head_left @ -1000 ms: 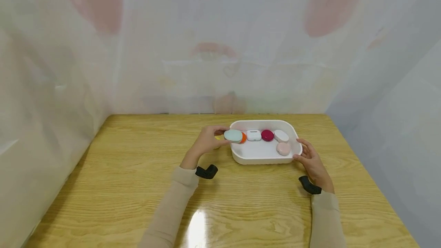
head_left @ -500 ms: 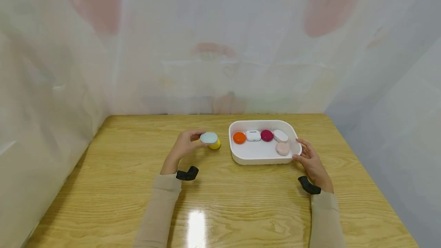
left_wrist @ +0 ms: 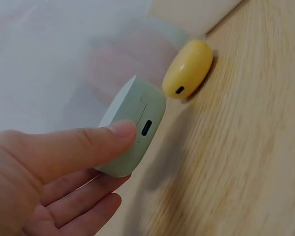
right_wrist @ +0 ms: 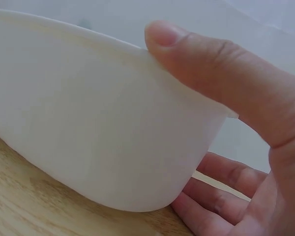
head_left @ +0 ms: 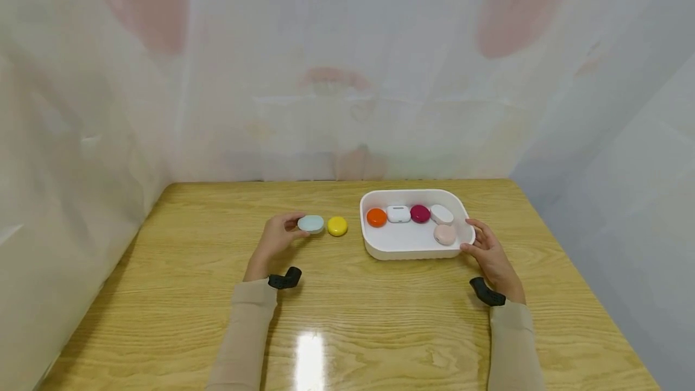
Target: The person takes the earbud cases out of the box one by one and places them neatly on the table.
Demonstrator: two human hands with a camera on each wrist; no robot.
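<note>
My left hand (head_left: 278,235) pinches a pale mint earbud case (head_left: 311,224) between thumb and fingers, left of the tray. In the left wrist view its charging port faces the camera, and a shadow falls on the wood beside it. A glossy yellow earbud case (head_left: 337,226) lies on the table just right of it. With thumb at the rim and fingers along the outer wall, my right hand (head_left: 491,255) grips the right end of a white tray (head_left: 412,254). The right wrist view shows that tray corner (right_wrist: 103,123) close up.
Inside the tray, an orange case (head_left: 376,217), a white earbud case (head_left: 399,214), a dark red case (head_left: 420,213) and a white oval case (head_left: 442,215) line the back. A pale pink case (head_left: 445,235) sits front right. A printed curtain (head_left: 347,77) hangs behind the wooden table (head_left: 380,330).
The left hand has carried the mint case leftward from over the tray's left edge, past the yellow case, and lower. My right hand and the tray have stayed in place.
</note>
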